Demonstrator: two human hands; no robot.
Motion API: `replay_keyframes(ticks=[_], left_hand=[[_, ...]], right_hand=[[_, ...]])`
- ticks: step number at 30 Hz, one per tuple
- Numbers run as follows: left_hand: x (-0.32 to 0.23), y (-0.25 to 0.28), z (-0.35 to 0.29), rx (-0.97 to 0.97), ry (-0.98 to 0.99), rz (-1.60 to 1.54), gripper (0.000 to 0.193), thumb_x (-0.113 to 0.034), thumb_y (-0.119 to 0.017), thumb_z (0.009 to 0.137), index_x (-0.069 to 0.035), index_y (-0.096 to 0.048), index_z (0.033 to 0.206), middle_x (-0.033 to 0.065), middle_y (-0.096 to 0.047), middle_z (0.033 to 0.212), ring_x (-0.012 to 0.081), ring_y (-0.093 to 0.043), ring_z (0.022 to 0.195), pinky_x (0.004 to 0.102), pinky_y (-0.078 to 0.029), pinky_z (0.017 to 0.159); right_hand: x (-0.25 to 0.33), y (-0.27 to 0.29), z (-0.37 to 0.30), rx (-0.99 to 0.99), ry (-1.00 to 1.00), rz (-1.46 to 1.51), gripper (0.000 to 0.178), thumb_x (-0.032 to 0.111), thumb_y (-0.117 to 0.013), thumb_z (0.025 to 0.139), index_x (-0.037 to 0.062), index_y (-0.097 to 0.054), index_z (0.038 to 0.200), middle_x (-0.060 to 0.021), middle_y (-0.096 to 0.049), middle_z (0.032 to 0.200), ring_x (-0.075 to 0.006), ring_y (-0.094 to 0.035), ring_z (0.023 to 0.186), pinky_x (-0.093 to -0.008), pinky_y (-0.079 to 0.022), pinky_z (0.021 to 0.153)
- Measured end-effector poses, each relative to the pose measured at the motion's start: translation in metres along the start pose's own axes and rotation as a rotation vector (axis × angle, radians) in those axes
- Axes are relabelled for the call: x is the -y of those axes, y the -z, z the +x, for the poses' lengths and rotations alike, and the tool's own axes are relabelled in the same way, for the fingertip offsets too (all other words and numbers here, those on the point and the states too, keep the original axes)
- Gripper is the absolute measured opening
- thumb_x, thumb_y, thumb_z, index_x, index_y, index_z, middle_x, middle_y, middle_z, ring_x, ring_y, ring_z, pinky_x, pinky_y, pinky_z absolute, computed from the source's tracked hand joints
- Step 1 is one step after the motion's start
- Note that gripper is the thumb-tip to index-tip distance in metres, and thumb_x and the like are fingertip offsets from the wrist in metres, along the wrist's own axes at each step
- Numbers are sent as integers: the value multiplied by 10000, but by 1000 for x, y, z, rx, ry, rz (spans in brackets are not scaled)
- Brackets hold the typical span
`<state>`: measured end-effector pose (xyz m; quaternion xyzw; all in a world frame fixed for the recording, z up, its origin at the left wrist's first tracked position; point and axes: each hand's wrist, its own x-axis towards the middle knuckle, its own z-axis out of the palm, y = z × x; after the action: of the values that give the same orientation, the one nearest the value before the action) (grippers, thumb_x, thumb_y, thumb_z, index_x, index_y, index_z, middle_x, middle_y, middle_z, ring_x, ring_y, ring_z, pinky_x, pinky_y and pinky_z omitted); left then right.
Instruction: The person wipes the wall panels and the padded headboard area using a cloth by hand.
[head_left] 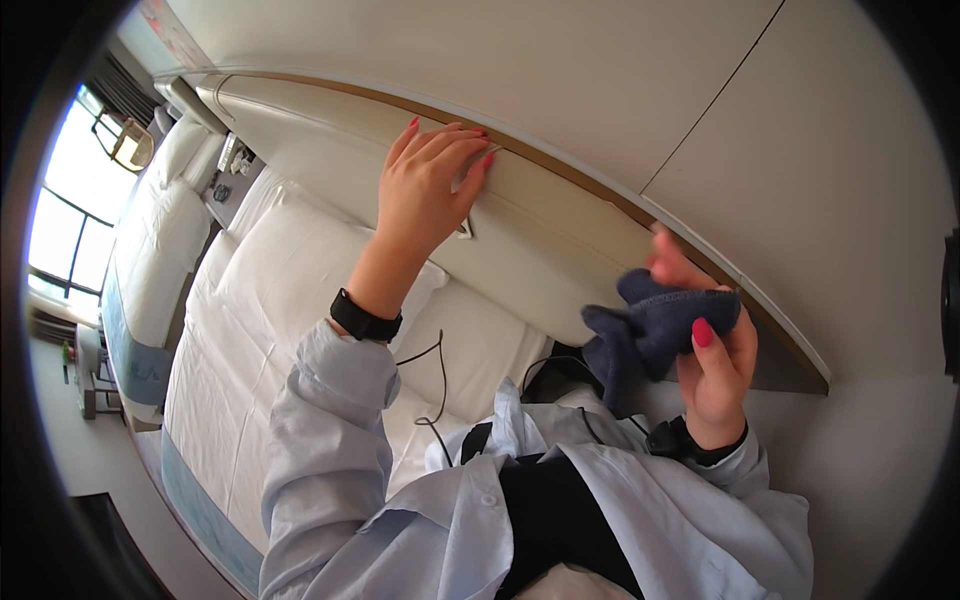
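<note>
My left hand (428,185) rests on the upper edge of a cream padded headboard (530,215), fingers stretched out along it. The thumb lies close to the index finger; a small pale sliver shows by the fingertips, too small to name. In my right hand (715,375) is a dark blue cloth (650,325), bunched between thumb and fingers. Part of the cloth hangs below the hand, near the right end of the headboard. The right fingertips are blurred. Dark bands circle both wrists.
White pillows (300,250) and a bed (225,370) lie below the headboard. A thin black cable (440,375) runs in front of me. A second bed (160,250) stands at the left by a bright window (75,220). Above the headboard is a pale wall (560,80).
</note>
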<state>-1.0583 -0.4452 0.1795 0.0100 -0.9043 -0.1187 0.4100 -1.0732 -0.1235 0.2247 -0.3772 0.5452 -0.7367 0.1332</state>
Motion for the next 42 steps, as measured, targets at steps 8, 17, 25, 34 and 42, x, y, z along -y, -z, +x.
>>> replay_keyframes(ticks=[8, 17, 25, 34, 42], left_hand=[[0, -7, -5, -176, -57, 139, 67, -159, -685, 868, -142, -729, 915, -49, -728, 961, 217, -617, 1130, 486, -353, 1102], [-4, -16, -11, -207, 125, 9, 70, -167, -667, 894, -150, -731, 918, -45, -723, 929, 235, -603, 1150, 520, -313, 1123], [2, -17, -18, -206, 216, -103, 139, -162, -633, 920, -159, -754, 987, -53, -738, 1032, 260, -558, 1224, 528, -230, 1159], [7, -21, -23, -289, 257, -174, 112, -159, -659, 889, -167, -765, 923, -56, -737, 1003, 232, -564, 1206, 491, -222, 1167], [9, -16, -24, -279, 272, -194, 120, -146, -661, 880, -166, -766, 934, -49, -739, 1021, 222, -554, 1214, 473, -208, 1170]], right_hand=[[-3, -24, 31, -4, -243, 253, 205, 106, -499, 999, -49, -512, 1134, -213, -637, 1083, -265, -658, 953, -412, -522, 900], [9, -26, 98, 9, -190, -194, 269, 40, -617, 929, -17, -532, 1177, -145, -637, 1136, -231, -660, 913, -340, -537, 835], [-27, -35, 145, 469, 219, -1174, 281, -25, -596, 850, 52, -697, 1101, -112, -638, 1042, -315, -636, 927, -378, -520, 814], [-49, -43, 171, 722, 436, -1339, 273, 54, -571, 879, 63, -705, 1117, -129, -611, 1085, -305, -613, 1000, -365, -505, 878], [-33, -54, 168, 778, 312, -1421, 266, 45, -578, 880, 59, -707, 1113, -133, -593, 1080, -304, -605, 989, -365, -501, 862]])
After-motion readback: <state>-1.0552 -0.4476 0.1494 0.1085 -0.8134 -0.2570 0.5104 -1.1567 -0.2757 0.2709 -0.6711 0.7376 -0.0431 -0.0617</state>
